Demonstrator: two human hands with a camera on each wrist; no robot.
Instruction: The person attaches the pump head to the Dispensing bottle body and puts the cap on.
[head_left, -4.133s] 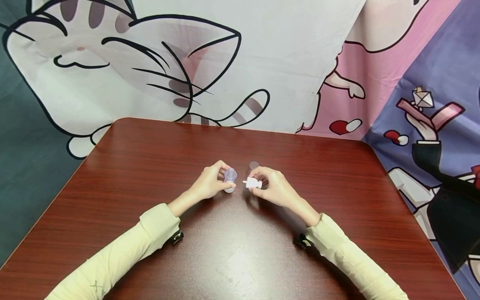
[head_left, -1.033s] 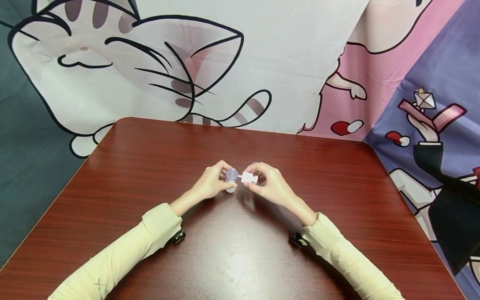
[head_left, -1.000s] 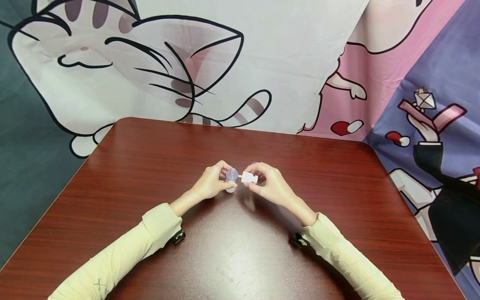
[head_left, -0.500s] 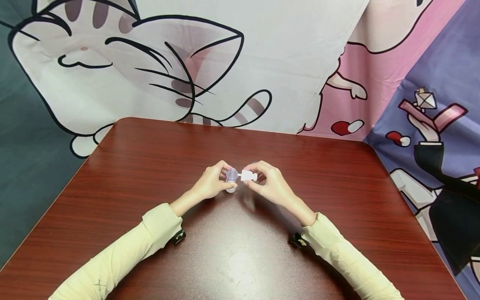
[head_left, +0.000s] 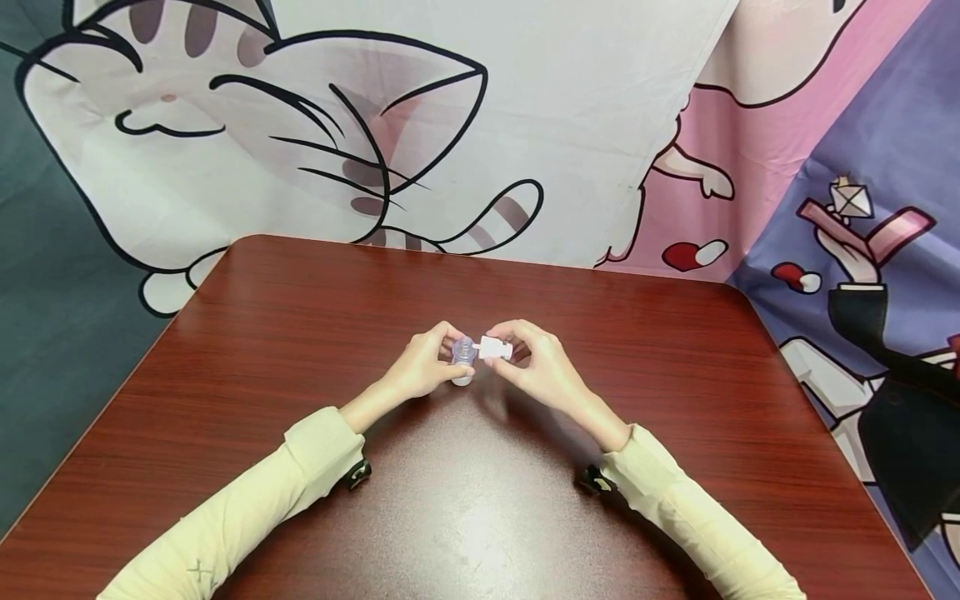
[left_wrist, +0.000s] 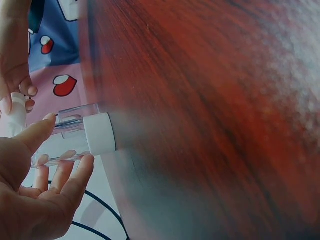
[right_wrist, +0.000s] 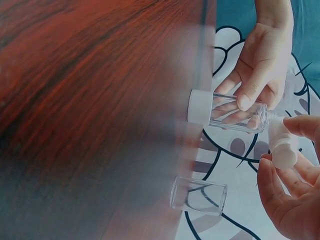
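Observation:
In the head view my left hand point(head_left: 420, 365) grips a small clear bottle point(head_left: 463, 352) that stands upright on the table. The bottle has a white base point(left_wrist: 100, 134), and its ridged neck shows uncovered at the top. My right hand point(head_left: 549, 367) pinches a white pump head point(head_left: 496, 348) between thumb and fingers, tilted on its side. A thin stem from the pump head points left and overlaps the bottle's neck in the head view. A clear cap point(right_wrist: 198, 196) stands on the table beside the right hand in the right wrist view; in the head view that hand hides it.
The dark red wooden table point(head_left: 300, 292) spreads around both hands. Behind it hangs a printed cloth point(head_left: 570, 125) with cartoon figures, close to the table's far edge. A black device point(head_left: 357, 474) sits at the left wrist, another black device point(head_left: 596, 479) at the right.
My right hand has brought the pump head leftward and slightly farther from me, up to the bottle. The clear cap has gone out of sight behind it. The left hand has barely moved.

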